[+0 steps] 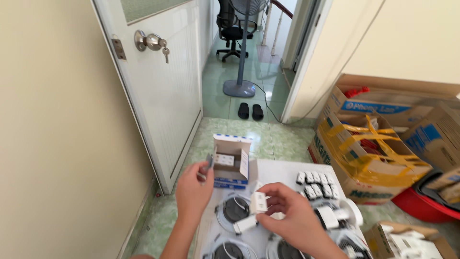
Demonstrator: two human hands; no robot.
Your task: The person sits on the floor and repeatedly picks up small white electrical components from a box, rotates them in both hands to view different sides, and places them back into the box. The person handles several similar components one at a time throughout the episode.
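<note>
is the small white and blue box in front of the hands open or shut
Open: the small box has its top flap raised, and a white part shows inside. The left hand is beside it.

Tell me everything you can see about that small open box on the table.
The box is small white cardboard with a blue band along its base and blue dots on its raised lid. It stands open at the far edge of the white table, its flap hanging at the right side. A white part shows inside. The left hand is right beside it, holding a small grey piece at its opening.
</note>
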